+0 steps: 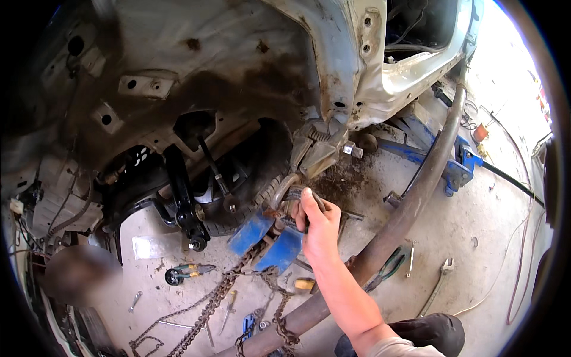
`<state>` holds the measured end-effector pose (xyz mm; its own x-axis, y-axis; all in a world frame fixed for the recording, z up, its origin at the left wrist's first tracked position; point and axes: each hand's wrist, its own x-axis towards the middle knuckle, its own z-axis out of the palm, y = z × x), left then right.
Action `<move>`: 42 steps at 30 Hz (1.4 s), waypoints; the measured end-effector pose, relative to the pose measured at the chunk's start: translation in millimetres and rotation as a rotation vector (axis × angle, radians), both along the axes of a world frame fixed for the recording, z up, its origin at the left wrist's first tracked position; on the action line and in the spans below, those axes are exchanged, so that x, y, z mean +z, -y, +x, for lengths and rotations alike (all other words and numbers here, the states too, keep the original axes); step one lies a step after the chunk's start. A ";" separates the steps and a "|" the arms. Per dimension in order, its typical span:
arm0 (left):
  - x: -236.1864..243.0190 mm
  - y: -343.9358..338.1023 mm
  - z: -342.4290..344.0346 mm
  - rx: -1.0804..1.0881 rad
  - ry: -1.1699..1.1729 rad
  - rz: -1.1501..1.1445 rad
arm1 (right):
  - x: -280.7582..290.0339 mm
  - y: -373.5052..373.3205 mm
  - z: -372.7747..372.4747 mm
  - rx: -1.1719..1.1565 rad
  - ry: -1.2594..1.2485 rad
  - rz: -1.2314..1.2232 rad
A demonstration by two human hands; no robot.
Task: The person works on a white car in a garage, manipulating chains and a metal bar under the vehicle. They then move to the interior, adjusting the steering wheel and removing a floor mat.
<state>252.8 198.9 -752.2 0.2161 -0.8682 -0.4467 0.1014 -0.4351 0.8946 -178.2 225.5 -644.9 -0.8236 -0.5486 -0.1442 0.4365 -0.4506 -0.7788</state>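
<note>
My right hand is closed around a dark metal piece, thumb on top; its full shape is hidden by the fingers. Just beyond the fingers, a curved metal hook hangs at a grey clamp on the car body's lower edge. Left of and below the hand is a blue chain hoist, from which a rusty chain runs down toward the floor. No part of my left hand shows.
A thick metal pipe crosses diagonally beside my forearm. Pliers, long-handled pliers and an adjustable wrench lie on the floor. A blue steel stand is at the right. Another person is at lower left.
</note>
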 end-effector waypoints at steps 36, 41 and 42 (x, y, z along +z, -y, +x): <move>-67.3 -85.1 241.4 0.449 -0.451 0.275 | -104.4 -46.9 92.2 -0.402 -0.486 0.763; -47.4 -92.4 238.6 0.167 -0.438 0.347 | -179.8 -51.5 83.9 -0.157 0.138 0.784; -45.9 -93.7 239.7 0.210 -0.350 0.437 | -193.9 -49.3 81.9 -0.060 0.313 0.674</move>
<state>492.5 292.5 -798.1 0.1386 -0.5424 -0.8286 0.4810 -0.6945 0.5351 -96.4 274.8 -838.8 -0.7146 -0.2135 -0.6662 0.6729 0.0508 -0.7380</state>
